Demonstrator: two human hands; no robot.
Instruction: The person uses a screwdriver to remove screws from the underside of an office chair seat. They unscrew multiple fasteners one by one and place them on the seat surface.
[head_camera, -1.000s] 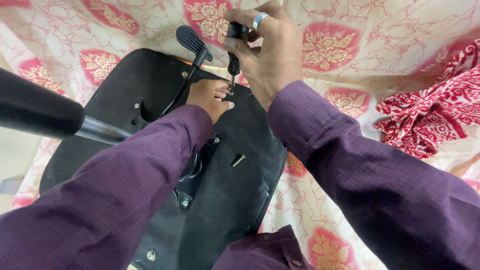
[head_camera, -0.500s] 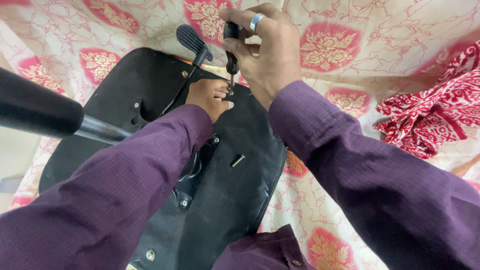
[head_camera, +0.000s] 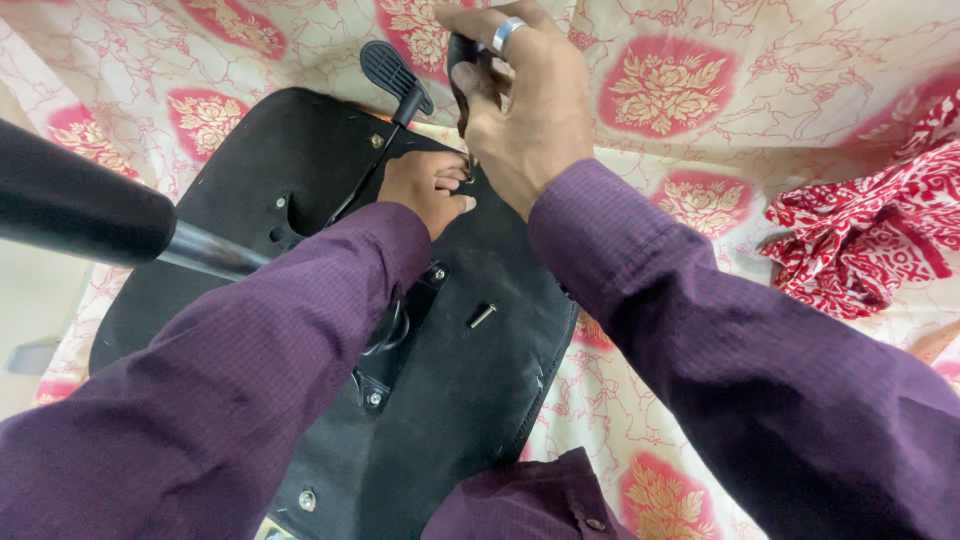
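Observation:
An upturned black chair seat (head_camera: 470, 380) lies on a flowered cloth. My right hand (head_camera: 525, 110), with a ring on one finger, grips the black handle of a screwdriver (head_camera: 462, 60) held upright over the seat's far edge; its tip is hidden behind my fingers. My left hand (head_camera: 425, 188) rests on the seat beside the tip, fingers pinched at the screw there. A loose bolt (head_camera: 482, 316) lies on the seat nearer to me. A black metal bracket (head_camera: 395, 345) with screws sits under my left sleeve.
A black lever with a ribbed paddle (head_camera: 392, 70) sticks out past the seat's far edge. The chair's black column and metal rod (head_camera: 90, 215) reach in from the left. A red and white patterned cloth (head_camera: 870, 230) is bunched at the right on the flowered cloth (head_camera: 680, 95).
My right hand has turned on the screwdriver and now hides its shaft and tip. The view has shifted slightly. My left hand stays at the screw.

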